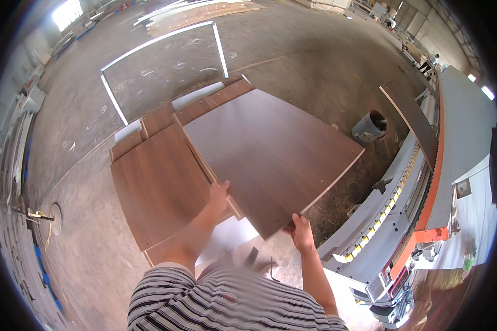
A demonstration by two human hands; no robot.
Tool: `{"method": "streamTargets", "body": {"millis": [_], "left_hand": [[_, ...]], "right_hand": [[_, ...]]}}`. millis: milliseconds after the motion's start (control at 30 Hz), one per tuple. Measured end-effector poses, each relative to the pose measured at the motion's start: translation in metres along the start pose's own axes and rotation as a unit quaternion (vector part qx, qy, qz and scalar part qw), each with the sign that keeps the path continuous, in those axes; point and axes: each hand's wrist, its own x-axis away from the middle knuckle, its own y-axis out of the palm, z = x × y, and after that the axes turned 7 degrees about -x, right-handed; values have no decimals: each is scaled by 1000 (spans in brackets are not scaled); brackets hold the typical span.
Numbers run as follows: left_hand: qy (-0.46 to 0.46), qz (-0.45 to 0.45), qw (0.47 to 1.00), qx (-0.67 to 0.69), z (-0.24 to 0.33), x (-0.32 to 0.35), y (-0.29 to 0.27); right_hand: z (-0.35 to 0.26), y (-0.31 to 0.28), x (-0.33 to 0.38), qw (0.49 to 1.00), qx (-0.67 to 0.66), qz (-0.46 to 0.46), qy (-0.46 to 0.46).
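Note:
A large brown wood-grain panel (276, 149) with small holes near its edges lies tilted across a stack of similar boards (160, 185). My left hand (220, 193) is closed on the panel's left edge, fingers partly hidden. Along the near edge, close to the front corner, my right hand (302, 231) grips the panel, with the thumb on top and the other fingers mostly out of sight underneath. Pale sheets (196, 95) show between and beyond the stacked boards.
On the right stands a long machine with an orange frame (422, 218) and yellow-toothed strip; a long brown board (411, 121) rests on it. A bucket (370, 126) stands on the floor. White strips (160, 45) form a frame ahead. Far right, a person (429, 63) is visible.

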Motion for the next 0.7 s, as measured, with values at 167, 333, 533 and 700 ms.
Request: {"method": "streamTargets", "body": {"millis": [167,333,533,700], "left_hand": [[-16,-29,921,-389,-10,4,-26],[-155,-105,883,-430,-115,20,-115],[-23,-367,678,-637,-144,109,-144],[35,-402,608,-684,-171,69,-117]], "right_hand": [[46,-52,-18,992,52,-3,114],[122,-114,51,969,85,38,229],[126,-152,147,951,213,118,191],[156,-202,153,953,190,188,145]]}}
